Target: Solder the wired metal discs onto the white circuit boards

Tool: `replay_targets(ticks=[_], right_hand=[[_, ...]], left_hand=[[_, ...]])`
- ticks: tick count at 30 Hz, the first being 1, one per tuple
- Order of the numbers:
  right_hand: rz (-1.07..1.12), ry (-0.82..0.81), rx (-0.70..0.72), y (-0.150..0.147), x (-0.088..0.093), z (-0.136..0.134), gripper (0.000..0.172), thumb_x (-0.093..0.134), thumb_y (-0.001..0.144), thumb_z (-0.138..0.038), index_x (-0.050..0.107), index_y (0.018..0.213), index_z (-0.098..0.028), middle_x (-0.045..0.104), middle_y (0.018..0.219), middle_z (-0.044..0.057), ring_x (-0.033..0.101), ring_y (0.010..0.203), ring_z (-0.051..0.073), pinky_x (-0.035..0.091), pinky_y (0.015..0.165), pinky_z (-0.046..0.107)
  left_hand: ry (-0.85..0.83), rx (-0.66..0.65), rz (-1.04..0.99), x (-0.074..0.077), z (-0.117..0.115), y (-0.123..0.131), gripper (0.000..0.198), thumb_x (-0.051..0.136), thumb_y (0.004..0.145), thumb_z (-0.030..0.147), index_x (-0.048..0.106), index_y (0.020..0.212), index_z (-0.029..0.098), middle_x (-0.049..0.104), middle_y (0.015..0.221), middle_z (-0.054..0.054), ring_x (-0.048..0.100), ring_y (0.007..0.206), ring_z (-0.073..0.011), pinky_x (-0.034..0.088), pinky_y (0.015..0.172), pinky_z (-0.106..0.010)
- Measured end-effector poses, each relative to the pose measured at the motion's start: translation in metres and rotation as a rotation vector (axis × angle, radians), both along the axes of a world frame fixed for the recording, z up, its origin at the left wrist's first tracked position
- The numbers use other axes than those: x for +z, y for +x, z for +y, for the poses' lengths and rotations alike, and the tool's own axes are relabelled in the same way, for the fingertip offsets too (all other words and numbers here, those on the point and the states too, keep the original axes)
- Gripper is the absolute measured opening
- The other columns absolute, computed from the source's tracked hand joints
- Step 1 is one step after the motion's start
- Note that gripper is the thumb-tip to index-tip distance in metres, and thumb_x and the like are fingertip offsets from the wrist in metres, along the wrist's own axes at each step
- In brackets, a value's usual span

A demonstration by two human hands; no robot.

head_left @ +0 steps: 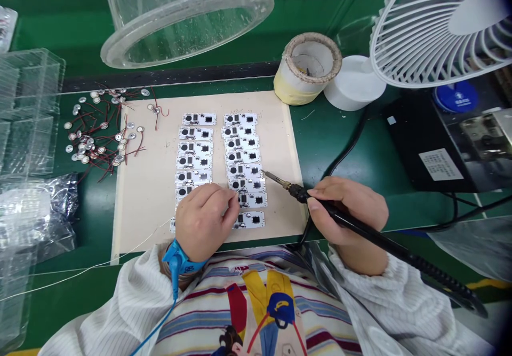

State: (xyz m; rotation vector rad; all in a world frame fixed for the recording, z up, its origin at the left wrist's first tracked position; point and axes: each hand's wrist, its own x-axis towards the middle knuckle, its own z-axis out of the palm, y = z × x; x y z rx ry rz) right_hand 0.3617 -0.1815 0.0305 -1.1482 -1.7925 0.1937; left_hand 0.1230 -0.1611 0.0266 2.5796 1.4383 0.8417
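My right hand (347,214) grips a black soldering iron (340,216), its metal tip pointing left at the edge of a board in the right column. My left hand (208,220) is pinched over the boards, with thin solder wire (146,238) trailing from it to the left; a short end shows past the fingertips. Small white circuit boards (242,143) with black parts lie in a right column. Another column of boards (195,148) lies beside it, its lower ones partly hidden by my left hand. A blue wrist strap (183,260) circles my left wrist.
Small metal discs with red and black wires (90,145) lie piled left of the beige mat (276,132). Behind stand a clear fume hood (188,30), a tape-roll cup (298,86) and a white fan (424,73). A black station (416,158) stands right; clear trays (28,116) left.
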Motion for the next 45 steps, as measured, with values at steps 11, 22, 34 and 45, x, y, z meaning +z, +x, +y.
replay_targets(ticks=[11, 22, 34, 45], right_hand=[[0.006, -0.022, -0.004, 0.000, -0.001, -0.002, 0.017, 0.061, 0.073, -0.012, 0.058, 0.081, -0.026, 0.062, 0.062, -0.001, 0.059, 0.049, 0.017, 0.050, 0.041, 0.032], [0.006, 0.006, 0.021, 0.001, -0.001, -0.002, 0.017, 0.062, 0.072, -0.009, 0.059, 0.080, -0.023, 0.060, 0.061, -0.001, 0.059, 0.049, 0.015, 0.049, 0.041, 0.029], [-0.008, 0.026, 0.037, 0.001, -0.005, -0.004, 0.016, 0.062, 0.072, -0.009, 0.060, 0.080, -0.023, 0.061, 0.061, 0.000, 0.059, 0.050, 0.016, 0.049, 0.042, 0.030], [-0.112, -0.015, -0.031, 0.002, 0.020, -0.017, 0.017, 0.065, 0.077, -0.014, 0.063, 0.091, -0.023, 0.062, 0.070, 0.000, 0.060, 0.058, 0.015, 0.049, 0.050, 0.028]], left_hand=[[-0.009, -0.010, -0.018, 0.000, -0.002, 0.001, 0.010, 0.061, 0.084, 0.016, 0.062, 0.074, 0.018, 0.059, 0.060, 0.002, 0.055, 0.057, -0.0121, 0.044, 0.056, -0.024], [0.008, -0.017, -0.013, 0.000, -0.003, 0.002, 0.011, 0.060, 0.084, 0.018, 0.062, 0.074, 0.018, 0.062, 0.062, 0.001, 0.057, 0.060, -0.0127, 0.046, 0.058, -0.025], [0.013, -0.025, -0.025, -0.003, -0.005, 0.002, 0.011, 0.060, 0.085, 0.018, 0.063, 0.074, 0.017, 0.063, 0.063, -0.001, 0.057, 0.059, -0.0132, 0.047, 0.057, -0.025], [0.002, -0.056, -0.095, 0.021, -0.014, -0.008, 0.007, 0.063, 0.083, 0.015, 0.064, 0.076, 0.015, 0.063, 0.063, -0.001, 0.056, 0.060, -0.0130, 0.047, 0.058, -0.025]])
